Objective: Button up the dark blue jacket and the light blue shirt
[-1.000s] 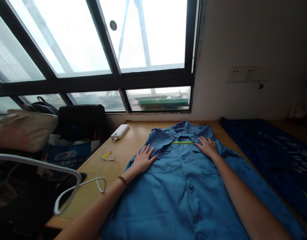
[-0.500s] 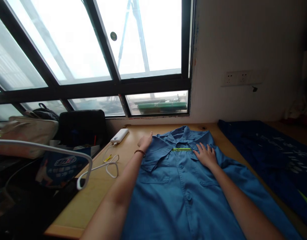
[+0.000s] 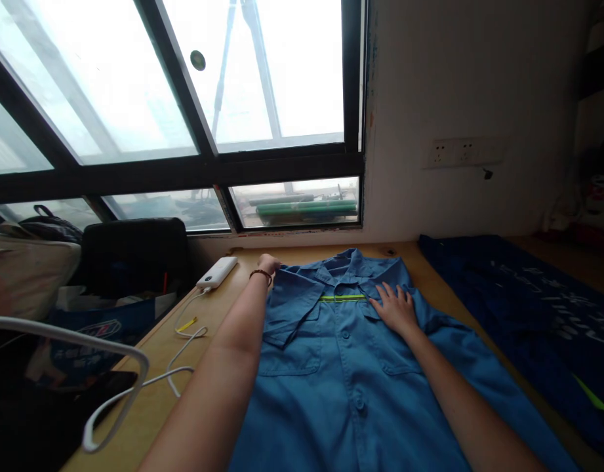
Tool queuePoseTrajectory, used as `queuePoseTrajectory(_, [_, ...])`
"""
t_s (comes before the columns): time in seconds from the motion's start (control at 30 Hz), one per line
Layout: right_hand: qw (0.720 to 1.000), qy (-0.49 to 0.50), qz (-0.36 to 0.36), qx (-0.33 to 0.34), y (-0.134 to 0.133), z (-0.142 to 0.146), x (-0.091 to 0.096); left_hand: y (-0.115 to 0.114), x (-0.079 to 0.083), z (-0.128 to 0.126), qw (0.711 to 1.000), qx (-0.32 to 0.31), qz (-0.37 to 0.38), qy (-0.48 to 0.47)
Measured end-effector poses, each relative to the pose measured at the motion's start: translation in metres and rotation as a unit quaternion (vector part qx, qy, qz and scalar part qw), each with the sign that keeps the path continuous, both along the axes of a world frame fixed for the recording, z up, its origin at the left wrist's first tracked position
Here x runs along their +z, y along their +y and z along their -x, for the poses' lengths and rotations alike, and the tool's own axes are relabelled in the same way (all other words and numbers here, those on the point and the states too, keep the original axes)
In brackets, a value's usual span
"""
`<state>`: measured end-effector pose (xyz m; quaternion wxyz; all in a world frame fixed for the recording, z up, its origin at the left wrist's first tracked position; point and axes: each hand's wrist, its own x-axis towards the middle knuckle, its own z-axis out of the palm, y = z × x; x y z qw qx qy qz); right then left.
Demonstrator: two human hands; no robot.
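A blue button-up work shirt (image 3: pixel 309 410) with a yellow-green stripe across the chest lies front up, its collar toward the window. My left hand (image 3: pixel 269 263), with a beaded bracelet at the wrist, is closed at the shirt's upper left shoulder edge; its fingertips are partly hidden. The fabric below that hand is folded over in a loose flap. My right hand (image 3: pixel 396 308) rests flat on the shirt's right chest, near the pocket flap, fingers spread.
On the wooden table (image 3: pixel 149 357), a white power bank (image 3: pixel 217 273) with a white cable (image 3: pixel 171 367) lies left of the shirt. A dark blue printed cloth (image 3: pixel 523 295) lies at right. Beyond the table's left edge are a black chair (image 3: pixel 134 252) and bags.
My left hand has moved slightly farther toward the collar end, its thumb no longer sticking up. My right hand stays on the chest. The view has swung a little right.
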<state>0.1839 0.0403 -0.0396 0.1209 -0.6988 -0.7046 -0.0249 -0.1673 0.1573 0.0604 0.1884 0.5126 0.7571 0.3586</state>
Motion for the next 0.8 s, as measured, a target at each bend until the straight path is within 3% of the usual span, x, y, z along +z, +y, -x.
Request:
queuePoseTrajectory(0.2, [1.0, 0.006, -0.015, 0.017, 0.0, 0.003, 0.002, 0.002, -0.012, 0.008, 0.989, 0.054, -0.001, 0.136])
queuePoseTrajectory(0.4, [1.0, 0.005, 0.003, 0.015, -0.001, 0.003, 0.005, 0.004, -0.026, -0.001, 0.976, 0.043, 0.079, 0.196])
queuePoseTrajectory(0.6, [1.0, 0.012, -0.007, 0.0, -0.001, 0.004, 0.003, -0.007, -0.035, -0.015, 0.963, 0.053, 0.038, 0.262])
queuePoseTrajectory(0.7, [1.0, 0.015, -0.001, -0.008, -0.002, 0.005, 0.003, -0.006, -0.034, -0.036, 0.962, 0.024, -0.007, 0.273])
queuePoseTrajectory(0.8, [1.0, 0.014, 0.002, -0.009, -0.002, 0.005, 0.004, 0.005, -0.026, -0.059, 0.974, -0.042, 0.01, 0.223])
